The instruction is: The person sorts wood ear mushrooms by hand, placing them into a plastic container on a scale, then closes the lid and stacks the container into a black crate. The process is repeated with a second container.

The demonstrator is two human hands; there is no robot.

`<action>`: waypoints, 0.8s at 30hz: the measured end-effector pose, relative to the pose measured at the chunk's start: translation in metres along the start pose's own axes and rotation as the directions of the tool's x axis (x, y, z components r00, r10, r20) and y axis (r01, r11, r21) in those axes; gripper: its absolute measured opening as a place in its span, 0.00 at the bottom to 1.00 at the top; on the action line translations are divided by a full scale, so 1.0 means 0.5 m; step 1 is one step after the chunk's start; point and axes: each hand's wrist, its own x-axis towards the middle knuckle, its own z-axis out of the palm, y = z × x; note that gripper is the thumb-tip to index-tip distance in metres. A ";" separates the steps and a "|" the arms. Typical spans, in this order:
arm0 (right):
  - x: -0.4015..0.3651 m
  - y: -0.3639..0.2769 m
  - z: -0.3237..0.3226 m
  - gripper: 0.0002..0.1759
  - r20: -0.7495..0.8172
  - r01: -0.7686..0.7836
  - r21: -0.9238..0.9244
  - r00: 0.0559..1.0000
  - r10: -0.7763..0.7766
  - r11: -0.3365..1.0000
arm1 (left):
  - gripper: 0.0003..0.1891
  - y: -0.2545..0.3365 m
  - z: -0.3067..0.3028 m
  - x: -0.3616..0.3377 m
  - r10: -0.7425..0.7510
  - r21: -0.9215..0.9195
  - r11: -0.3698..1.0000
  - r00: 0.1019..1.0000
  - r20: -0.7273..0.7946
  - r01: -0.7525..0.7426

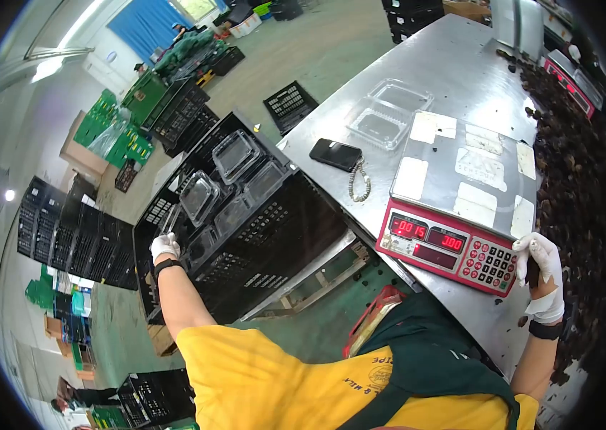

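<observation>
My left hand (165,247), in a white glove, is closed at the inner side of a black plastic crate (263,247), against the edge of a clear plastic container (171,216); its fingertips are partly hidden. More clear plastic containers (201,197) lie in the crate. My right hand (545,279), also white-gloved, is curled beside the red scale's keypad, around a small dark brown piece (532,272). The red digital scale (448,249) shows -0.015 and 3.00. Its metal pan (450,168) bears only worn white labels.
A large pile of dark brown pieces (579,186) covers the right side of the metal table (471,68). A phone (336,154) with a beaded strap and an opened clear clamshell (382,125) lie left of the scale. A second scale (571,82) stands beyond. Stacked black crates (66,233) line the left.
</observation>
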 end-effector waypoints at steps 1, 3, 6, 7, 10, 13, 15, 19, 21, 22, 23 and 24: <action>-0.004 0.003 -0.007 0.22 -0.012 -0.004 -0.003 1.000 0.004 1.000 | 0.08 -0.001 0.024 -0.072 0.013 0.090 0.996 0.998 0.063 -0.019; -0.023 0.012 -0.021 0.23 -0.064 0.018 0.015 0.998 -0.017 1.000 | 0.15 -0.001 0.026 -0.034 -0.203 0.227 0.965 0.927 0.315 0.134; -0.057 0.023 -0.033 0.22 -0.158 -0.064 0.048 0.985 0.071 0.997 | 0.25 0.028 0.134 -0.137 -0.263 0.885 0.457 0.937 0.229 -0.088; -0.070 0.028 -0.040 0.21 -0.162 -0.075 0.060 0.983 0.084 0.995 | 0.23 0.026 0.181 -0.155 -0.085 0.863 0.396 0.923 0.375 -0.314; -0.113 0.040 -0.054 0.20 -0.193 -0.105 0.063 0.974 0.115 0.993 | 0.11 0.030 0.354 -0.262 0.386 0.067 -0.570 -0.195 0.902 -0.819; -0.160 0.043 -0.056 0.17 -0.256 -0.129 0.114 0.954 0.155 0.985 | 0.11 -0.017 0.524 -0.628 0.520 -0.030 0.030 -0.010 0.854 -0.999; -0.195 0.050 -0.060 0.17 -0.288 -0.129 0.110 0.945 0.156 0.986 | 0.11 -0.077 0.616 -0.768 0.447 -0.223 -0.036 -0.215 0.868 -0.974; -0.286 0.089 -0.063 0.17 -0.390 -0.130 0.188 0.900 0.195 0.974 | 0.14 -0.258 0.790 -0.895 0.038 -0.282 -0.159 -0.291 0.956 -0.946; -0.328 0.084 -0.062 0.18 -0.407 -0.126 0.179 0.894 0.190 0.976 | 0.20 -0.365 0.865 -0.861 -0.045 -0.193 0.300 -0.216 0.975 -0.934; -0.347 0.094 -0.067 0.19 -0.421 -0.126 0.165 0.888 0.186 0.978 | 0.24 -0.418 0.890 -0.839 -0.139 0.016 0.716 -0.119 0.983 -0.698; -0.366 0.103 -0.070 0.19 -0.439 -0.115 0.191 0.878 0.189 0.975 | 0.29 -0.406 0.859 -0.894 -0.293 0.256 0.872 -0.027 0.956 -0.416; -0.382 0.116 -0.074 0.19 -0.456 -0.101 0.221 0.869 0.194 0.970 | 0.31 -0.415 0.861 -0.868 -0.270 0.211 0.852 -0.058 0.961 -0.478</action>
